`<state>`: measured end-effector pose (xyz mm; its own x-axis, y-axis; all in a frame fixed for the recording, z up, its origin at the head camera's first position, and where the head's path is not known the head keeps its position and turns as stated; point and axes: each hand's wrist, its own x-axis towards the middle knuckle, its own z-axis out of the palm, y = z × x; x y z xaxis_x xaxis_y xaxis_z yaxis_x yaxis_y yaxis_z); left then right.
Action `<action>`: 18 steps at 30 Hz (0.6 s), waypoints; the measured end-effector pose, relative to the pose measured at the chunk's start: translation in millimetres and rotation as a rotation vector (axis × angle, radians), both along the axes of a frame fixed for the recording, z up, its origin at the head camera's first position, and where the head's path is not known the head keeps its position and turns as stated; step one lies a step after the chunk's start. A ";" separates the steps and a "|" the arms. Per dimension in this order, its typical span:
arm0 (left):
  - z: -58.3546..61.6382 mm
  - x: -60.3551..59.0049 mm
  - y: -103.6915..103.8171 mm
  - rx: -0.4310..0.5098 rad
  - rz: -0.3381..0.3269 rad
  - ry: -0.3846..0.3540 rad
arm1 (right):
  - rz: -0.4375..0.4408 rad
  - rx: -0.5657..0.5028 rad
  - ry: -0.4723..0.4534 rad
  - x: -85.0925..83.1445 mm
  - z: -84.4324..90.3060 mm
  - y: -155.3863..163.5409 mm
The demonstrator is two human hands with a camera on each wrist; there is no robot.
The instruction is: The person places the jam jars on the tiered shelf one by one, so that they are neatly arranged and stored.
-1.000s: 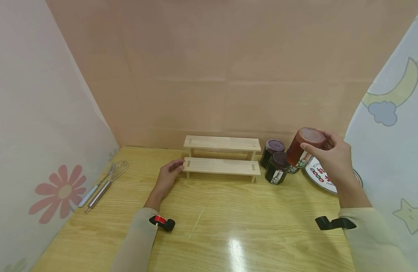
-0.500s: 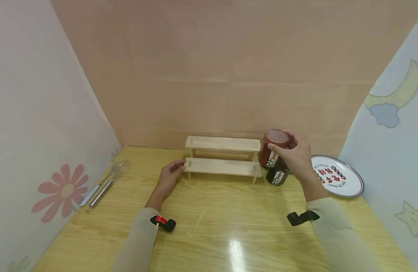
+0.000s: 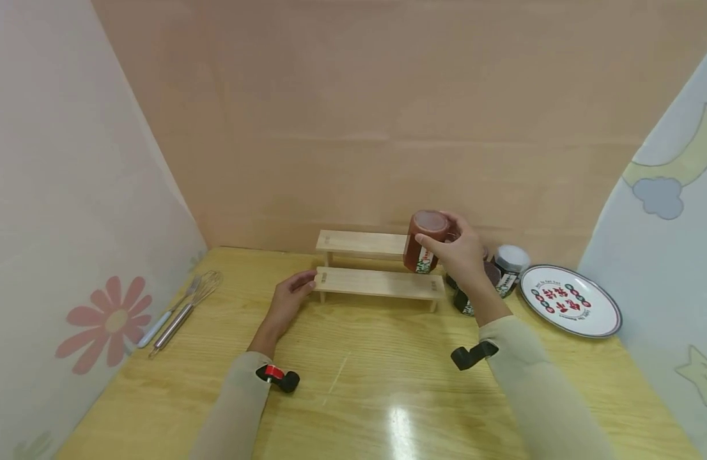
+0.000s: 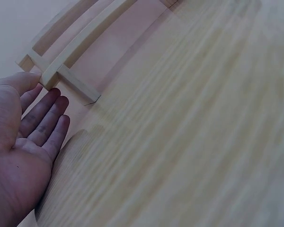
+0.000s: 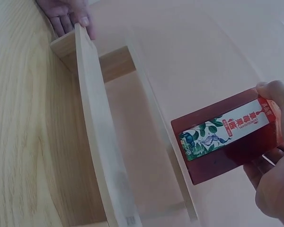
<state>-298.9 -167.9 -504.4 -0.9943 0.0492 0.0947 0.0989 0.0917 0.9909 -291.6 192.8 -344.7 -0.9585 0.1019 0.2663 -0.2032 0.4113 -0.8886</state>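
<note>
In the head view, my right hand [image 3: 459, 252] grips a jar of red jam [image 3: 418, 255] near its upper end. The jar hangs over the right part of a two-step wooden rack, in front of the upper step [image 3: 362, 242] and above the lower step [image 3: 382, 282]. Its white label with green print shows in the right wrist view, where the jar [image 5: 217, 137] looks clear of the wood. My left hand [image 3: 288, 297] holds the left end of the lower step. Seen from the left wrist, the thumb lies against the board's end [image 4: 49, 78] and the other fingers extend below it.
Behind my right hand stand dark jars [image 3: 464, 303], partly hidden, and one white-topped jar [image 3: 511, 259]. A printed plate [image 3: 603, 313] lies to their right. At the left are a whisk [image 3: 175, 329] and a fork [image 3: 155, 329]. A wall rises behind the rack.
My right hand has carried the red jam jar leftward, from above the dark jars to over the rack. The plate and white-topped jar are now uncovered. My left hand stays at the rack's end.
</note>
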 end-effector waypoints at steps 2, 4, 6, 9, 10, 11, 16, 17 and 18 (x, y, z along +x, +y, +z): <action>0.4 0.8 -0.4 -0.001 0.002 -0.003 | 0.012 -0.015 -0.001 -4.1 -1.5 -7.5; 0.9 1.7 -1.2 -0.004 0.003 -0.005 | 0.026 -0.037 0.004 -8.7 -3.1 -15.0; 1.4 2.2 -1.3 -0.004 0.003 -0.007 | 0.033 -0.059 0.004 -12.8 -3.5 -22.3; 2.0 2.3 -0.6 0.000 0.005 -0.009 | 0.037 -0.062 0.000 -18.9 -3.4 -32.4; 2.3 2.4 -0.4 -0.003 0.004 -0.008 | 0.037 -0.055 -0.002 -20.5 -3.4 -35.3; 2.3 2.4 0.1 0.000 0.005 -0.010 | 0.035 -0.047 -0.008 -21.8 -3.4 -38.0; 2.0 2.8 1.8 0.005 -0.008 -0.018 | 0.038 -0.036 -0.008 -26.5 -4.0 -49.6; 1.7 2.8 2.1 0.008 -0.007 -0.020 | 0.039 -0.040 -0.004 -27.5 -4.1 -51.8; 1.5 2.8 2.2 0.008 -0.008 -0.021 | 0.042 -0.046 0.004 -28.8 -4.3 -54.0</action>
<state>-296.0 -165.7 -502.9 -0.9957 0.0566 0.0740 0.0786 0.0830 0.9935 -320.5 138.8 -349.0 -0.9611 0.0737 0.2662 -0.2231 0.3612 -0.9054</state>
